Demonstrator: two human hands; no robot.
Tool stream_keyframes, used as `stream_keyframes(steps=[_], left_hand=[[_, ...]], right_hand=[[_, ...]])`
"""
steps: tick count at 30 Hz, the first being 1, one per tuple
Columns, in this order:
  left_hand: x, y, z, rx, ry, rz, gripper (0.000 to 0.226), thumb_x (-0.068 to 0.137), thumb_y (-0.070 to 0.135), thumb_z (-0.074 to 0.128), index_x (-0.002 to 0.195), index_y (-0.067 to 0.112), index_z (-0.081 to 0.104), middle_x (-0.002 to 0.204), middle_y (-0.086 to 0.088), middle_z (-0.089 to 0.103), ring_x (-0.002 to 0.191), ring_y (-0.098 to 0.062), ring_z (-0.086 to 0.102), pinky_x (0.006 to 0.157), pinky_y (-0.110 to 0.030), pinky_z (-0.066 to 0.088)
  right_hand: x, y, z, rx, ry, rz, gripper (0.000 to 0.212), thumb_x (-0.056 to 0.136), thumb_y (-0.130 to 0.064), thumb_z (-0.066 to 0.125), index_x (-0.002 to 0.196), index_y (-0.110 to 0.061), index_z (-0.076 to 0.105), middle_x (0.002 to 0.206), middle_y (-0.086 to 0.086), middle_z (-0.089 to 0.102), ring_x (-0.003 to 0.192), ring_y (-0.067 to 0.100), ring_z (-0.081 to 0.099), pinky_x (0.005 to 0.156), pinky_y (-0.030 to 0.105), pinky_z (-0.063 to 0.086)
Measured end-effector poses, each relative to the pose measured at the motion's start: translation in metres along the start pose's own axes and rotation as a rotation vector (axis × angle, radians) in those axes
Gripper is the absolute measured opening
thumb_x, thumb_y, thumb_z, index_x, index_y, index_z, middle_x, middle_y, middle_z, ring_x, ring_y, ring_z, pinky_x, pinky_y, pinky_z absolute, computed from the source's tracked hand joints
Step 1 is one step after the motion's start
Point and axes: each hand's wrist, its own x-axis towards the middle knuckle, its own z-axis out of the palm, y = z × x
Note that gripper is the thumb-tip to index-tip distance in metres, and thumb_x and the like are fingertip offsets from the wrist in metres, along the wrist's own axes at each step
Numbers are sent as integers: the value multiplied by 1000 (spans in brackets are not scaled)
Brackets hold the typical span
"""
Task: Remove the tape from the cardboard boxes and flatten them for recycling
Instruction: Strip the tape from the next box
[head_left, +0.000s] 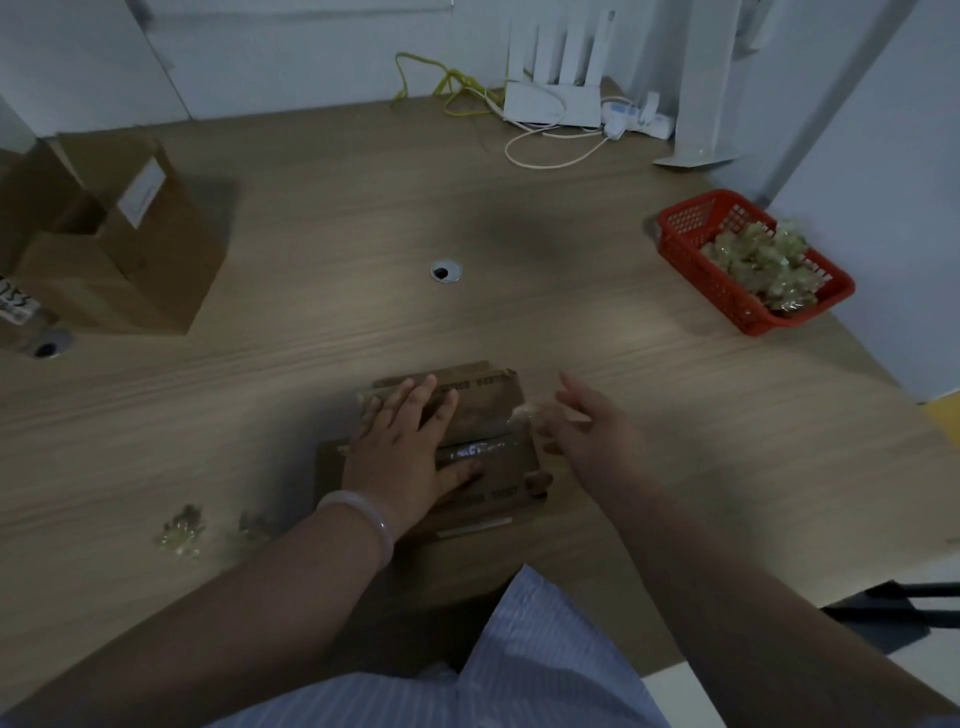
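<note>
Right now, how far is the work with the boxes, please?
Done: the red basket holds many tape wads, and two loose wads lie on the desk. In hand: the left hand presses the small box down; the blurred right hand is at a tape strip on its right edge. Left: the standing boxes at the far left.

My left grip (410, 441) lies flat, fingers straight, on the flattened cardboard box (485, 415) on the tabletop (363, 218). My right grip (587, 426) is blurred, just beside the box's 3 o'clock edge, its fingertips at a loose tape strip (522, 413); whether it pinches the strip I cannot tell. At 2 o'clock a red basket (685, 244) holds crumpled tape (758, 265). At 10 o'clock stands an open box (130, 270).
</note>
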Motion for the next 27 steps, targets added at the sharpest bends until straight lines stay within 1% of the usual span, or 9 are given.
stream_keyframes(steps=[3, 5, 6, 8, 11, 15, 20, 23, 27], left_hand=[[-1, 0, 0, -17, -3, -2, 84, 80, 78, 27, 150, 36, 9, 159, 8, -4, 146, -15, -6, 116, -37, -5], [-1, -1, 0, -11, -3, -1, 84, 80, 78, 27, 150, 36, 8, 159, 8, -4, 146, -15, -7, 116, -37, -5], [0, -1, 0, -12, -2, 0, 84, 80, 78, 27, 150, 36, 9, 160, 8, -4, 146, -15, -7, 116, -37, -5], [0, 0, -1, -15, -2, 0, 83, 81, 78, 29, 150, 36, 10, 160, 7, -3, 146, -15, -6, 117, -37, -5], [0, 0, -1, 0, -2, 2, 83, 81, 78, 28, 150, 36, 10, 160, 7, -3, 146, -16, -5, 116, -37, -5], [-1, 1, -2, 2, -1, 4, 83, 81, 78, 28, 150, 36, 8, 160, 7, -5, 146, -15, -6, 116, -36, -7], [-1, 1, -3, -19, -4, 7, 84, 80, 79, 27, 150, 36, 10, 160, 6, -3, 146, -16, -6, 116, -36, -5], [-2, 0, -3, -21, 6, 5, 86, 78, 80, 25, 150, 36, 11, 160, 7, -2, 146, -15, -5, 116, -36, -5], [0, -1, -1, -30, 14, 3, 85, 78, 80, 28, 150, 37, 12, 160, 7, -1, 147, -14, -3, 116, -36, -5]], right_hand=[[0, 2, -6, -144, -55, 36, 34, 81, -30, 74, 113, -19, 69, 104, 0, 72, 91, 17, 68, 84, 43, 56], [-3, 1, -6, -217, -107, 51, 19, 80, -32, 75, 94, -19, 74, 87, 0, 73, 82, 16, 68, 76, 37, 56], [-5, 0, -5, -241, -107, 46, 11, 80, -32, 76, 83, -22, 72, 79, -3, 71, 77, 15, 67, 69, 32, 54], [-6, -2, -4, -289, -70, 5, 18, 80, -29, 75, 69, -28, 61, 67, -11, 62, 70, 12, 61, 61, 24, 45], [-4, -7, -6, -303, -34, -62, 19, 81, -22, 73, 70, -27, 59, 65, -13, 58, 68, 10, 59, 62, 21, 39], [-3, -16, -4, -282, -57, -113, 21, 81, -22, 73, 68, -31, 59, 63, -18, 58, 60, -4, 52, 54, 11, 35], [-1, -34, 0, -100, -140, -112, 20, 84, -19, 68, 66, -27, 64, 63, -9, 69, 59, 6, 64, 59, 24, 53], [3, -41, -1, 88, -156, -51, 22, 86, -7, 65, 69, -21, 64, 57, -7, 68, 57, 13, 65, 60, 33, 58], [5, -42, 2, 254, -200, 42, 14, 85, -8, 67, 74, -17, 66, 59, -2, 68, 55, 11, 65, 53, 28, 55]])
